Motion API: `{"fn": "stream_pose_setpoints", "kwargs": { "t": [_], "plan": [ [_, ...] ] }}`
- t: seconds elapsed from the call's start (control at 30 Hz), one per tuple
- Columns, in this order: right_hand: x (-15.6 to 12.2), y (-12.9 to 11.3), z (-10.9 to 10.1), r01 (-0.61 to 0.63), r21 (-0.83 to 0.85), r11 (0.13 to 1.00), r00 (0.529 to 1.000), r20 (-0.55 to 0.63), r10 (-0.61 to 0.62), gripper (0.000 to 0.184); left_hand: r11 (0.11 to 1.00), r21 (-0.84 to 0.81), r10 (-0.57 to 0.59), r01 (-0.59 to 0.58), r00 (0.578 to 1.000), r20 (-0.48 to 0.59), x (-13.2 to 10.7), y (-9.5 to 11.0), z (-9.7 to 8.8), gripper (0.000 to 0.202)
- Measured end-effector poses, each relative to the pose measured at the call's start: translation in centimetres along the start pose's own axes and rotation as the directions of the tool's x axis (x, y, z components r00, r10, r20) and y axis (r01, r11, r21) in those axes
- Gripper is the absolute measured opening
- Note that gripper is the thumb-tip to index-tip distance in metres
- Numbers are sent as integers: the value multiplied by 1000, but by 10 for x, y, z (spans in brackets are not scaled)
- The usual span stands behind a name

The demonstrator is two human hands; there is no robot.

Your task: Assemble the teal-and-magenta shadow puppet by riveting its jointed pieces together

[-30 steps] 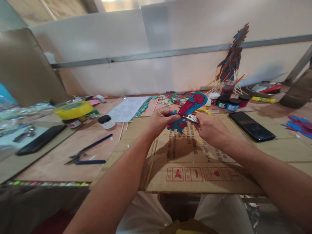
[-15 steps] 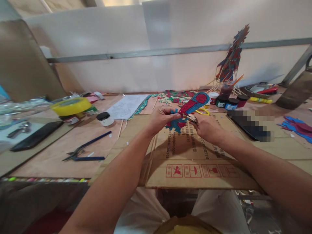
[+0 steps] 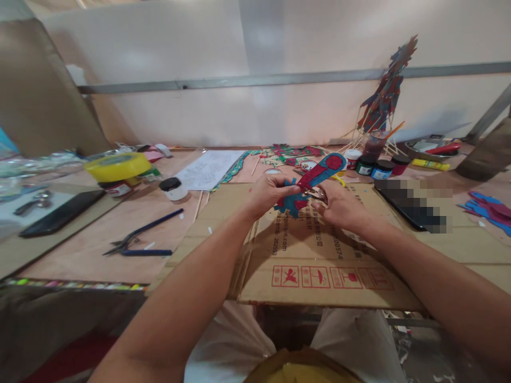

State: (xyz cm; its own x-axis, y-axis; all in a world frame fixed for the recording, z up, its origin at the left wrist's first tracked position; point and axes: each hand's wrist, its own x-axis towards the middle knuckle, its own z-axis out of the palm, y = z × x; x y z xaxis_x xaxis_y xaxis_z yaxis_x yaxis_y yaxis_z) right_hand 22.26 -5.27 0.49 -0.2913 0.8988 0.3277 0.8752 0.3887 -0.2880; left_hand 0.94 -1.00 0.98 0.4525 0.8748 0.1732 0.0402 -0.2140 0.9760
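Note:
My left hand (image 3: 268,194) pinches the lower edge of a red and blue painted cut-out (image 3: 317,174) and holds it up above a flattened cardboard sheet (image 3: 315,250). My right hand (image 3: 342,206) is closed on a small pair of scissors (image 3: 316,193) whose blades meet the cut-out near its toothed blue part. Both forearms reach in from the bottom of the view.
Long blue-handled scissors (image 3: 140,240) lie on the wooden table at the left, near a white jar (image 3: 173,188) and a yellow tape roll (image 3: 117,166). Paint pots (image 3: 374,166) and a puppet on sticks (image 3: 384,96) stand behind. A phone (image 3: 415,207) lies right.
The cut-out has tilted a little flatter and my right hand has slid in closer under it. The view has shifted slightly; things on the table have stayed put.

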Motion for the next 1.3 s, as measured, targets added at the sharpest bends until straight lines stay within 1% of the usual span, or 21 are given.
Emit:
{"fn": "stream_pose_setpoints", "kwargs": {
  "t": [0.1, 0.2, 0.23, 0.3, 0.37, 0.5, 0.6, 0.67, 0.8, 0.87, 0.97, 1.03, 1.1, 1.17, 1.3],
  "plan": [
    [1, -1, -2, 13, 42, 999, 999, 35, -14, 10, 998, -54, -18, 19, 1000, 24, 1, -2, 1, 36],
    [2, -1, -5, 86, 93, 992, 993, 71, -93, 19, 997, -80, -2, 4, 1000, 17, 2, -3, -1, 35],
    [2, -1, -7, 110, 109, 988, 990, 78, -119, 20, 996, -84, 5, -4, 1000, 16, 2, -3, -2, 34],
    [2, -3, -10, 138, 120, 983, 986, 80, -148, 14, 996, -84, 16, -13, 999, 28, 2, -1, -3, 33],
    [1, -7, -12, 125, 97, 987, 988, 84, -133, 14, 997, -79, 19, -15, 998, 57, 1, 1, -5, 32],
    [-4, -16, -10, 60, 47, 997, 996, 66, -63, 21, 998, -51, 38, -33, 994, 98, -1, 5, -7, 30],
    [-7, -17, -6, 75, 86, 993, 995, 53, -80, 35, 998, -20, 54, -52, 992, 112, 0, 5, -9, 32],
    [-8, -17, -5, 86, 133, 987, 994, 59, -94, 41, 997, 5, 72, -74, 990, 118, 1, 5, -10, 32],
    [-8, -16, -5, 87, 187, 978, 991, 87, -104, 38, 994, 53, 87, -96, 984, 156, 3, 4, -11, 28],
    [-9, -18, -6, 57, 186, 981, 990, 118, -79, 34, 990, 95, 93, -108, 984, 151, 4, 3, -11, 26],
    [-8, -20, -6, -50, 131, 990, 990, 134, 32, 28, 981, 133, 126, -140, 986, 107, 6, 2, -10, 26],
    [-8, -21, -4, -124, 72, 990, 987, 116, 115, 27, 984, 110, 131, -138, 989, 68, 6, 1, -9, 27],
    [-8, -20, -1, -168, 28, 985, 981, 100, 165, 29, 990, 62, 125, -128, 991, 44, 6, 0, -7, 29],
    [-8, -19, 1, -184, 22, 983, 980, 83, 182, 30, 992, 22, 120, -121, 992, 50, 5, -1, -4, 29],
    [-8, -15, 4, -183, 29, 983, 983, 20, 183, 23, 992, 5, 127, -128, 990, 63, 3, -4, 0, 24]
  ]
}}
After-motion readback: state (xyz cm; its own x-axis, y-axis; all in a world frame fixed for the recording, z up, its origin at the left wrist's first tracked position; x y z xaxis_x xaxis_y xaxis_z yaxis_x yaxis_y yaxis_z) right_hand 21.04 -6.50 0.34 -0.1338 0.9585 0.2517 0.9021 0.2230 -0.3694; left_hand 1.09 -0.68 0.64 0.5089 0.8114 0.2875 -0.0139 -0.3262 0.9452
